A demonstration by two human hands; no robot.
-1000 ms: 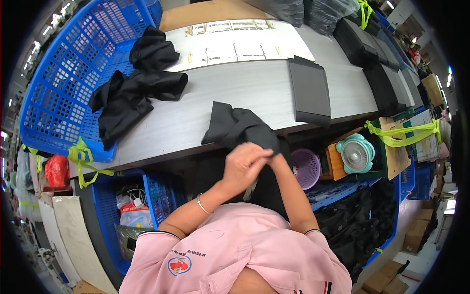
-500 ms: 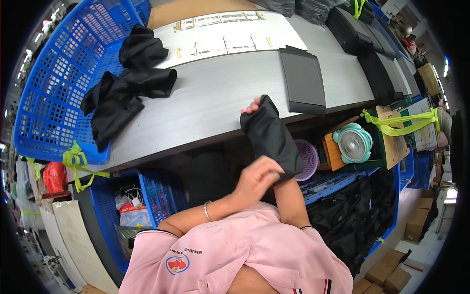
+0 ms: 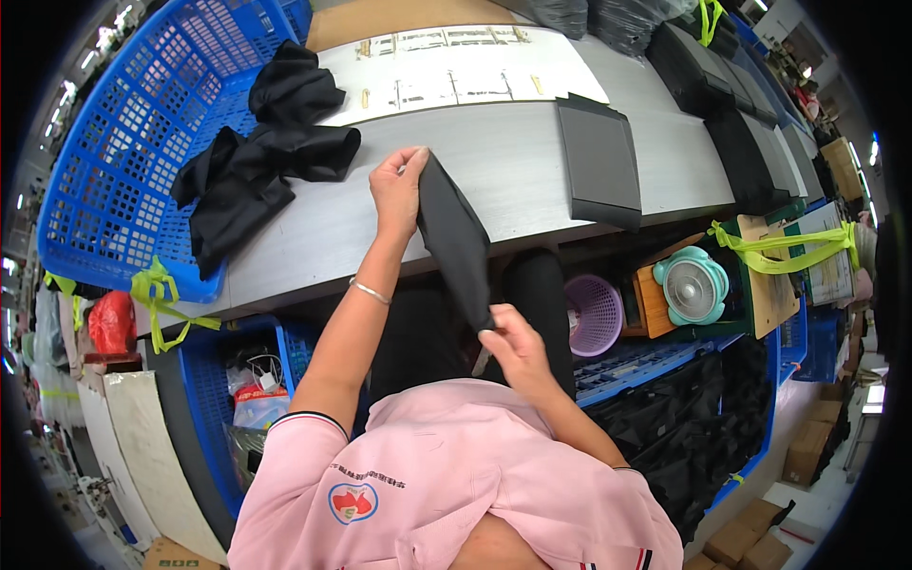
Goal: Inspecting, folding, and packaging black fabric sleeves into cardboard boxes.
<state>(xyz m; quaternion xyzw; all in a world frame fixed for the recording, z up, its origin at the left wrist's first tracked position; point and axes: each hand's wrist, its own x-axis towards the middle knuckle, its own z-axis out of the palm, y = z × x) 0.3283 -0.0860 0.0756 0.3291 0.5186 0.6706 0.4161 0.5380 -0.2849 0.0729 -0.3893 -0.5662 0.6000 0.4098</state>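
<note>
Pulled taut and flat between my hands is a black fabric sleeve (image 3: 456, 237), slanting from upper left to lower right in front of the table edge. My left hand (image 3: 397, 185), a bangle on its wrist, pinches the sleeve's upper end over the table. Down over my lap, the fingers of my right hand (image 3: 516, 350) grip its lower end. Crumpled black fabric pieces (image 3: 252, 176) lie to the left on the grey table (image 3: 494, 157), partly in the blue basket. A flat dark grey panel with black edges (image 3: 600, 160) rests at the table's front edge, right of the sleeve.
A large blue basket (image 3: 104, 180) stands at the left. A marked white board (image 3: 465, 68) lies at the back. Stacked dark panels (image 3: 708, 81) sit at the far right. Below the table edge are a purple basket (image 3: 597, 318), a teal fan (image 3: 693, 285) and a blue crate (image 3: 204, 389).
The sleeve has come off my right forearm and is now stretched between both hands. My left hand has moved up and left; my right hand has drawn down toward my lap.
</note>
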